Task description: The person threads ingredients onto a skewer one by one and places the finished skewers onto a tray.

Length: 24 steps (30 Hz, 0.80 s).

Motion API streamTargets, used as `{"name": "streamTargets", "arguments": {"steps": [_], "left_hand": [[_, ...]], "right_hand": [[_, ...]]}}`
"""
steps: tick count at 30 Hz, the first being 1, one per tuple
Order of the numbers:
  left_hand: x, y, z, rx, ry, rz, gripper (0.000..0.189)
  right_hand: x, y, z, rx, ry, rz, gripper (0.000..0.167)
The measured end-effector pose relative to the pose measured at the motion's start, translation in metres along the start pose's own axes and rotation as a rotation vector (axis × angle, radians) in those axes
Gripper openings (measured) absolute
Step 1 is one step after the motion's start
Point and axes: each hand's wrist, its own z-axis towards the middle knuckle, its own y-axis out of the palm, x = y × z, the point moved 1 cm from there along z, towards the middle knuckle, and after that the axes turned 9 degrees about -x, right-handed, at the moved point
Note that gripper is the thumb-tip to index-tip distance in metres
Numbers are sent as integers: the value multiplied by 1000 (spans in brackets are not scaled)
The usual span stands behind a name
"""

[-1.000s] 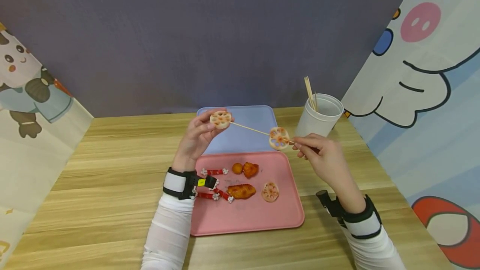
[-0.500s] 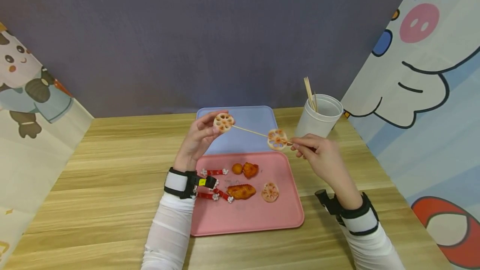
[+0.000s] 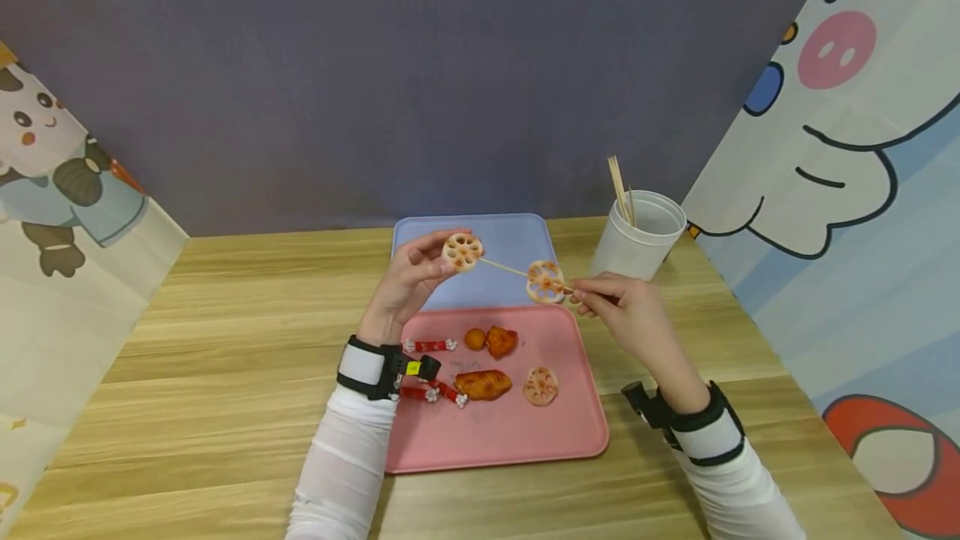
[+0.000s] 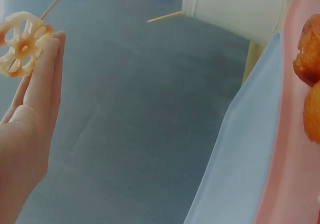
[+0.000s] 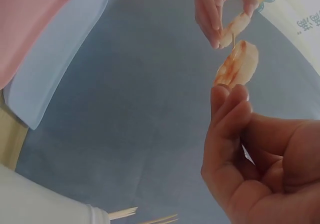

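My left hand [image 3: 410,280] pinches a lotus root slice [image 3: 462,251] at its edge, fingers behind and thumb in front. A thin wooden skewer [image 3: 504,267] runs from that slice to my right hand [image 3: 626,307], which pinches the skewer's near end. A second lotus root slice [image 3: 545,282] sits threaded on the skewer, close to my right fingertips [image 5: 232,96]. Both hands are raised over the blue tray [image 3: 510,227]. On the pink tray [image 3: 495,448] lie another lotus root slice [image 3: 540,386], a browned chicken wing [image 3: 483,384] and an orange-brown chunk [image 3: 501,341].
Beside the chunk lies a small orange ball [image 3: 475,339]. Several red-wrapped sticks [image 3: 430,346] with white ends lie at the pink tray's left. A white cup [image 3: 637,233] holding wooden skewers stands behind my right hand. A dark grey wall [image 3: 465,82] rises behind the table.
My left hand has moved right and slightly down with its slice, and my right hand slightly left. The two slices are closer together, with less bare skewer between them.
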Motion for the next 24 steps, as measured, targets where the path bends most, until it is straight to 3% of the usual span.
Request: {"name": "streamTargets", "arguments": {"steps": [18, 24], "left_hand": [[4, 0, -2, -23, 73, -29, 38], [-4, 8, 2, -46, 39, 12, 40]], "right_hand": [[7, 5, 5, -58, 29, 156, 18], [4, 15, 8, -85, 22, 241, 19]]}}
